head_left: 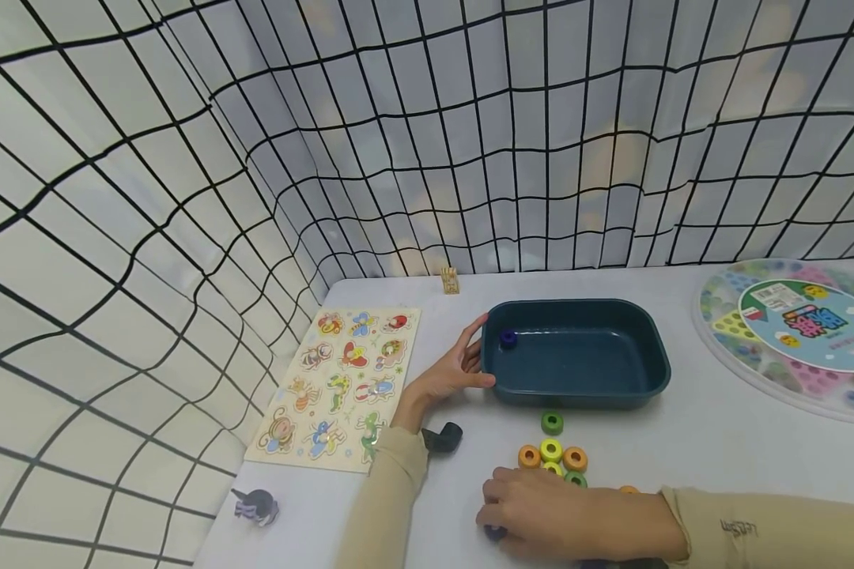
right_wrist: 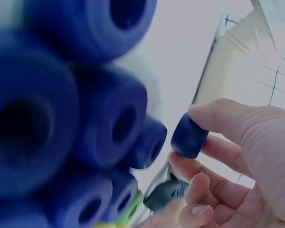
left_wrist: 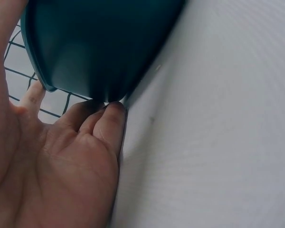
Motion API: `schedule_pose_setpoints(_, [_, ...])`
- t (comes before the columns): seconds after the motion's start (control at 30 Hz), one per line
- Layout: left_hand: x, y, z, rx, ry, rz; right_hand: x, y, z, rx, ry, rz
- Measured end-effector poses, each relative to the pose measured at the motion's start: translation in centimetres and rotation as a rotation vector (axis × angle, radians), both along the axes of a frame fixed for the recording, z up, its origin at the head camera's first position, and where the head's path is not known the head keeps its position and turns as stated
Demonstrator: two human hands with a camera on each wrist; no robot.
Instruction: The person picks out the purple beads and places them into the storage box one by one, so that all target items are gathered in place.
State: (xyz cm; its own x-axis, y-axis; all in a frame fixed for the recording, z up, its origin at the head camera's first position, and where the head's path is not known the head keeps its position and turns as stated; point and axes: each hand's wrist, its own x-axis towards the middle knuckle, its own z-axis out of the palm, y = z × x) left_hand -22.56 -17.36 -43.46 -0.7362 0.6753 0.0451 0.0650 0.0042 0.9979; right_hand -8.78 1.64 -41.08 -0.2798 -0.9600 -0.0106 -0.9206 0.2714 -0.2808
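Observation:
A dark teal tray point(head_left: 576, 399) stands on the white table. My left hand point(head_left: 455, 370) rests at its left end, thumb at the front corner and forefinger up at the rim. In the left wrist view the fingers point(left_wrist: 109, 123) touch the tray's outer wall. One dark blue bead point(head_left: 508, 339) lies inside the tray. My right hand point(head_left: 541, 510) pinches another blue bead point(right_wrist: 189, 137) between thumb and fingers, low over the table. Several blue beads point(right_wrist: 109, 118) loom close in the right wrist view; my hand mostly hides them in the head view.
Orange point(head_left: 530, 456), yellow point(head_left: 551, 450) and green beads point(head_left: 552, 423) lie between tray and right hand. A picture board with insects point(head_left: 338, 387) lies left, a round patterned package point(head_left: 790, 340) right. A small grey-purple object point(head_left: 258, 506) sits front left. Black netting point(head_left: 470, 142) surrounds the table.

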Motion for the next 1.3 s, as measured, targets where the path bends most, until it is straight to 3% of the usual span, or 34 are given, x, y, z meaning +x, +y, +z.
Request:
schedule_pose_setpoints(0.13, [0.0,0.0,0.0,0.010,-0.004,0.001,-0.4,0.8,0.7,-0.054,-0.025,-0.056])
schedule_pose_setpoints(0.33, [0.1,-0.2,0.1,0.000,-0.013,-0.009,-1.3,2.0,2.0,-0.051,-0.030,-0.161])
schedule_pose_setpoints(0.5, [-0.2,-0.3,-0.5,0.008,-0.022,-0.005,-2.9,3.4,3.5,-0.061,-0.055,-0.274])
schedule_pose_setpoints(0.63, [-0.7,-0.4,-1.5,0.019,-0.028,0.015,-4.6,4.4,4.8,-0.069,-0.042,-0.374])
schedule_pose_setpoints(0.83, [-1.0,-0.3,-2.2,-0.007,-0.053,0.079,-8.0,6.0,5.7,-0.085,-0.005,-0.459])
schedule_pose_setpoints(1.07, [-0.1,-0.2,-0.5,-0.003,-0.076,0.040,-12.0,7.0,5.4,-0.041,-0.011,-0.486])
schedule_pose_setpoints(1.3, [0.0,-0.1,-0.3,0.004,-0.059,0.033,-15.0,6.7,5.1,0.049,-0.014,-0.504])
